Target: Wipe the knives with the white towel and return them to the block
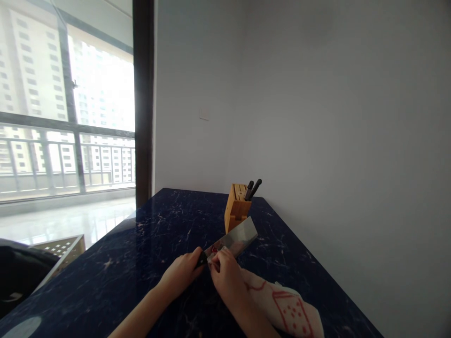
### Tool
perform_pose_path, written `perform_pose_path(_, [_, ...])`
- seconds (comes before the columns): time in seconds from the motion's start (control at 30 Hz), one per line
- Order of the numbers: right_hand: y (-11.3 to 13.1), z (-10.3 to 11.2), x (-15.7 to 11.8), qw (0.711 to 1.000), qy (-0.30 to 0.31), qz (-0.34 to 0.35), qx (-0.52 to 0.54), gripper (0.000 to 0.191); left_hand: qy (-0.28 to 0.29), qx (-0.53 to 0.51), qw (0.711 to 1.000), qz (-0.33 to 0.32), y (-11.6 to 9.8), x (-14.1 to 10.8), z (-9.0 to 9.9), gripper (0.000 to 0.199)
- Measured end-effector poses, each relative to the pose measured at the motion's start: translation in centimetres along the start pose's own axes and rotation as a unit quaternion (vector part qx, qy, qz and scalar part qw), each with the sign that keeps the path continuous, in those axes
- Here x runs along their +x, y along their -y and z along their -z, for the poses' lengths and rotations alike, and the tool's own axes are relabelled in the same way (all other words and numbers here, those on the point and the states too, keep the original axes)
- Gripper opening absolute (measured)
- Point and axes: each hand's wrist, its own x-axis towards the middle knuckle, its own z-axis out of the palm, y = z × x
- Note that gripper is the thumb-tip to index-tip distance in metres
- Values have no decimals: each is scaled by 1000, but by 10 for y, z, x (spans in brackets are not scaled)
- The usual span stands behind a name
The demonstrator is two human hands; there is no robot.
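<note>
A cleaver point(239, 238) with a broad metal blade and a black handle slants up to the right above the table. My left hand point(183, 272) is closed round its handle. Against the blade, near the handle, my right hand point(227, 272) has its fingers pressed together. A bit of white and red shows at its fingertips, seemingly part of the white cloth point(292, 310) with red drawn patterns. That cloth runs from behind my right hand along the forearm, which covers part of it.
Just beyond the blade stands a wooden knife block point(233, 206), two black-handled knives point(254, 188) in it. The dark blue marbled table point(158, 234) reaches towards a grey wall. A dark item point(24, 272) and a perforated frame point(70, 246) are beyond the left edge.
</note>
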Motion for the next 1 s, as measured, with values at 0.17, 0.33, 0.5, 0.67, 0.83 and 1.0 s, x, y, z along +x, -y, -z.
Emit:
perform_pose_path(0.17, [0,0,-2,1000,-15,20,8,17,-5,-2,1000,-7,1,0,-2,10])
perform_pose_path(0.33, [-3,-3,-2,999,-19,23,19,18,-5,-3,1000,0,3,3,-3,9])
perform_pose_path(0.5, [3,-2,2,999,-30,25,26,18,-7,-5,1000,-3,4,3,-4,11])
perform_pose_path(0.67, [4,-2,4,998,-31,40,24,17,0,-13,1000,-3,2,2,-3,12])
perform_pose_path(0.83, [2,-1,2,999,-18,22,21,18,13,-7,1000,18,-4,0,3,10])
perform_pose_path(1.0, [8,1,5,999,-18,33,29,17,18,-13,1000,18,-7,-2,6,13])
